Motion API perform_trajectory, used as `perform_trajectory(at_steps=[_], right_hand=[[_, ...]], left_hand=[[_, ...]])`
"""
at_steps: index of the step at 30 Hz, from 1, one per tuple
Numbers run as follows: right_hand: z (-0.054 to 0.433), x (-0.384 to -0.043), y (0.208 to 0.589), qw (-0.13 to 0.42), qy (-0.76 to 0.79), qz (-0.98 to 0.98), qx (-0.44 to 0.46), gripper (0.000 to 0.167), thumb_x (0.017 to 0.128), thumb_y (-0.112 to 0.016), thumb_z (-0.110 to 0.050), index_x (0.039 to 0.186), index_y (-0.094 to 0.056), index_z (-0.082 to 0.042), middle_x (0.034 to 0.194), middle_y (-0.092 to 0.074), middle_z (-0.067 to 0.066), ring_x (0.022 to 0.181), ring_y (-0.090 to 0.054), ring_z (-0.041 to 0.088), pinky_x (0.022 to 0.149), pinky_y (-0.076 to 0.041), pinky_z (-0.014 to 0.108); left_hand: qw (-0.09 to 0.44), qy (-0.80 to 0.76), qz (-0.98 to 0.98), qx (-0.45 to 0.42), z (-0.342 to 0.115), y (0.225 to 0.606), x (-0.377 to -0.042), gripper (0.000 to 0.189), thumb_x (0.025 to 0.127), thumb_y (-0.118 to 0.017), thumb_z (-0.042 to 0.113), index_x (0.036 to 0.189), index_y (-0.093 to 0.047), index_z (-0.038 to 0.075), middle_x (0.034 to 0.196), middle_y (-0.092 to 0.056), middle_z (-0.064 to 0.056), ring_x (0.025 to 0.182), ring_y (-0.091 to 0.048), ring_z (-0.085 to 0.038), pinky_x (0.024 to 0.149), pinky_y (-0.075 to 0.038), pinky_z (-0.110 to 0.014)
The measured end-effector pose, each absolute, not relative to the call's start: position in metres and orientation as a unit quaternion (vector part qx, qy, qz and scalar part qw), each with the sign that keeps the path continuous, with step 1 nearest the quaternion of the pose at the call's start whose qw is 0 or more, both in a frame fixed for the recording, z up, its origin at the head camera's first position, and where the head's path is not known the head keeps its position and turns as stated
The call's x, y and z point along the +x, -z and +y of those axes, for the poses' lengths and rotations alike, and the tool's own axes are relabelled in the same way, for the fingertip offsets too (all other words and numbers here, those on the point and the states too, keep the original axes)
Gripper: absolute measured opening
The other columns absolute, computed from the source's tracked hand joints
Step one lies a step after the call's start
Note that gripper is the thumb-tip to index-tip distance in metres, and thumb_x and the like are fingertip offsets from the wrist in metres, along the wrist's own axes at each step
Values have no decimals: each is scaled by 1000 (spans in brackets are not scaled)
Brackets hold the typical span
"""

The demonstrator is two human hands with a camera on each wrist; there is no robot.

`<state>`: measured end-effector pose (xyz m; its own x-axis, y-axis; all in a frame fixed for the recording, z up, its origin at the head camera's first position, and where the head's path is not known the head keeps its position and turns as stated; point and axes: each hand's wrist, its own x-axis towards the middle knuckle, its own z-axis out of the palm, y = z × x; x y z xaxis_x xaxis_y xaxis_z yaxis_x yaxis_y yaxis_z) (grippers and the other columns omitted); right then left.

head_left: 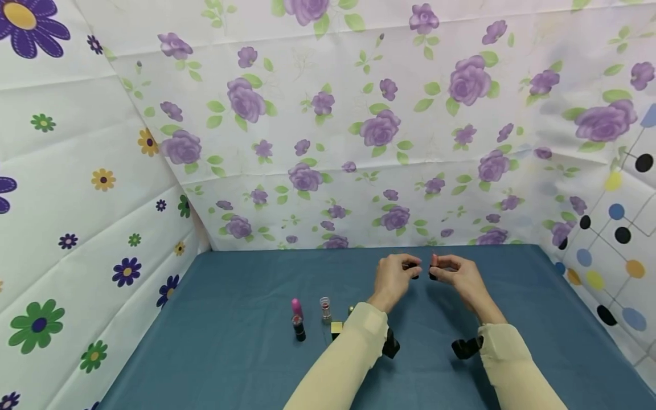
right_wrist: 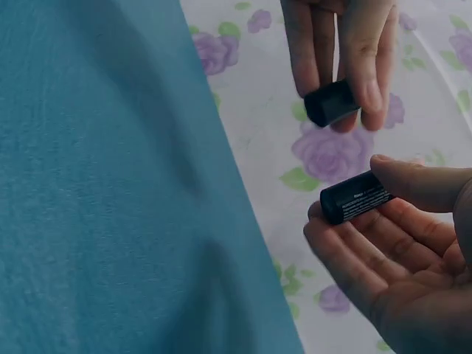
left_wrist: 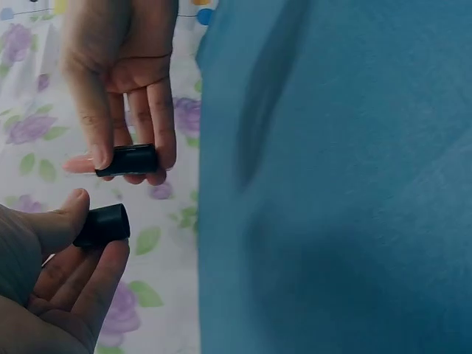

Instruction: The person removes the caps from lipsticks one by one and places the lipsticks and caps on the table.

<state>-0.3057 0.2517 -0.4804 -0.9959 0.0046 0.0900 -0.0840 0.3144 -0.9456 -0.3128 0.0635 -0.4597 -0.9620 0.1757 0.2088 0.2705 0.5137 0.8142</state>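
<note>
Over the far right part of the table, my left hand (head_left: 393, 279) pinches a black lipstick cap (left_wrist: 103, 226) between thumb and fingers. Beside it my right hand (head_left: 461, 279) holds a lipstick (right_wrist: 356, 197) by its black base, which carries small white print in the right wrist view. A coral-pink bullet (left_wrist: 80, 164) sticks out of that base, upright in the head view. Cap and lipstick are apart, with a small gap between the two hands. The cap's open end shows in the left wrist view.
On the blue tablecloth (head_left: 230, 341), left of my left sleeve, stand a bright pink lipstick (head_left: 296, 307), a dark red one in black (head_left: 299, 328), a clear-topped tube (head_left: 326, 310) and a yellow-topped item (head_left: 336, 328) partly hidden by the sleeve. Flowered cloth (head_left: 307, 216) hangs behind.
</note>
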Motion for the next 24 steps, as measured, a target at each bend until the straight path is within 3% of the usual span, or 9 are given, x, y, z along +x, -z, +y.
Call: perform_trajectory(at_steps=[10,24], right_hand=[[247,-308,495,46,-500,-865,-12,33,99,-74,-16,125,-68,5,113,-73,20,102,-67,36,91,-54,53],[251,-313,507,29,-462,-887,-2,30,96,-77,-10,117,-67,9,107,-72,24,94,-69,36,80,-58,47]], left_hand=[[34,446,-886,-121,76,479,-308,18,95,-77,17,113,-81,15,100,-77,4,74,-66,0,66,-54,-19],[37,395,-909,-127,88,492,-307,10,93,-80,18,103,-83,18,95,-76,6,81,-67,-5,72,-54,-21]])
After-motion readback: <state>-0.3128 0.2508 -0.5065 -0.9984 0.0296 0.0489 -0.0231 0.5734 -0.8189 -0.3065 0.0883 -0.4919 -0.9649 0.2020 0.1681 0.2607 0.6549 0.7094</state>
